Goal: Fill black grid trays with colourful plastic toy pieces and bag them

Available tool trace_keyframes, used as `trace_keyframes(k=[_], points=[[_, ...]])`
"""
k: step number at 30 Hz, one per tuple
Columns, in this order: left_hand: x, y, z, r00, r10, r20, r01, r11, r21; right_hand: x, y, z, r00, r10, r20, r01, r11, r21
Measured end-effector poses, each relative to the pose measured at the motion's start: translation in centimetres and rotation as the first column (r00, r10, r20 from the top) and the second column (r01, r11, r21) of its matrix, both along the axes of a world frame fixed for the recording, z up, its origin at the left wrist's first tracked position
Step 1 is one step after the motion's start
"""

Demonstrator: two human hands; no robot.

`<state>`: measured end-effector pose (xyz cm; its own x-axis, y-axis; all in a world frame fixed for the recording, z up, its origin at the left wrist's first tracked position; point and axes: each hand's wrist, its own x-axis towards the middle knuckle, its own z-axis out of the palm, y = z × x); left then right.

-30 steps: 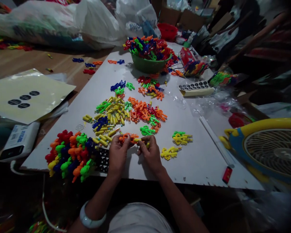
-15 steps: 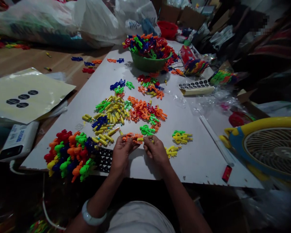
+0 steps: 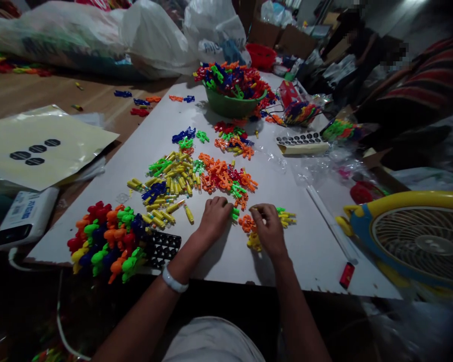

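Note:
Near the table's front edge, my left hand (image 3: 216, 218) is closed with curled fingers on a green plastic toy figure (image 3: 235, 213), which is mostly hidden. My right hand (image 3: 270, 226) has bent fingers closed on an orange toy figure (image 3: 246, 223); the grip itself is partly covered. Below that figure lies a yellow one (image 3: 254, 242). More yellow pieces (image 3: 288, 218) stick out beyond my right hand. Ahead are a heap of orange and red figures (image 3: 222, 173) and a pile of yellow tubes with clear ends (image 3: 177, 173).
Upright coloured figures (image 3: 111, 239) stand in a black perforated tray (image 3: 165, 247) at front left. A green bowl (image 3: 234, 104) heaped with figures stands farther back. A yellow-and-blue fan (image 3: 366, 221), a red lighter (image 3: 347, 275) and a white power bank (image 3: 24, 218) lie around the edges.
My hands have moved apart. The orange figure has gone right with my right hand and is lower, by the yellow figures. My left hand has moved forward onto the green figure.

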<state>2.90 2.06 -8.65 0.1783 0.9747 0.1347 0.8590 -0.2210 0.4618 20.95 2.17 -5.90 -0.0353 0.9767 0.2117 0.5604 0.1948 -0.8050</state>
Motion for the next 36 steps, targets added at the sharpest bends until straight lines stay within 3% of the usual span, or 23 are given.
trace_keyframes(k=[3,5,8,11,13,17,19,21,24,27,29,31,33,36], points=[[-0.5,-0.9,0.4,0.993,0.089,0.076,-0.087,0.996,-0.028,-1.7,-0.7,-0.1,0.977,0.046,-0.208,-0.047,0.999,-0.004],[-1.4,-2.0,1.0,0.947,0.198,0.253,-0.167,0.976,-0.140,-2.3,-1.2,0.0,0.913,0.068,-0.401,-0.107,0.992,-0.073],[-2.3,-3.5,2.0,0.748,0.341,0.569,-0.112,0.911,-0.398,-3.0,-2.0,0.0,0.850,0.130,-0.511,-0.198,0.977,-0.080],[-2.4,-4.5,2.6,0.629,0.364,0.687,-0.012,0.888,-0.459,-3.8,-2.6,-0.5,0.878,0.196,-0.436,-0.218,0.976,-0.001],[-2.3,-4.9,2.8,0.636,0.363,0.681,-0.032,0.894,-0.447,-4.2,-2.8,-0.9,0.909,0.230,-0.349,-0.216,0.973,0.079],[-2.7,-5.4,2.7,0.729,0.317,0.607,-0.114,0.930,-0.348,-4.6,-2.9,-1.1,0.922,0.323,-0.216,-0.274,0.934,0.228],[-3.0,-5.6,2.7,0.777,0.275,0.566,-0.132,0.951,-0.280,-4.7,-2.9,-0.9,0.914,0.334,-0.230,-0.295,0.937,0.187],[-3.1,-5.9,2.7,0.804,0.231,0.548,-0.122,0.966,-0.228,-4.8,-3.1,-0.5,0.908,0.272,-0.319,-0.269,0.962,0.053],[-2.5,-6.2,2.6,0.759,0.251,0.601,-0.148,0.965,-0.216,-5.5,-3.6,-0.4,0.892,0.129,-0.434,-0.201,0.972,-0.124],[-1.8,-6.4,2.5,0.688,0.357,0.632,-0.227,0.933,-0.279,-6.3,-4.3,-0.9,0.919,0.072,-0.388,-0.111,0.991,-0.077],[-1.8,-6.5,2.5,0.692,0.376,0.616,-0.251,0.926,-0.283,-6.6,-4.5,-1.1,0.937,0.071,-0.341,-0.078,0.997,-0.008],[-2.2,-6.6,2.7,0.728,0.327,0.602,-0.220,0.944,-0.246,-6.7,-4.2,-1.0,0.946,0.077,-0.315,-0.079,0.997,0.007],[-2.7,-6.7,2.8,0.777,0.228,0.587,-0.116,0.968,-0.222,-6.1,-3.5,-0.3,0.942,0.091,-0.322,-0.118,0.991,-0.064],[-2.7,-6.9,3.0,0.817,0.067,0.573,0.088,0.967,-0.239,-4.2,-2.0,1.0,0.899,0.197,-0.392,-0.312,0.916,-0.254]])
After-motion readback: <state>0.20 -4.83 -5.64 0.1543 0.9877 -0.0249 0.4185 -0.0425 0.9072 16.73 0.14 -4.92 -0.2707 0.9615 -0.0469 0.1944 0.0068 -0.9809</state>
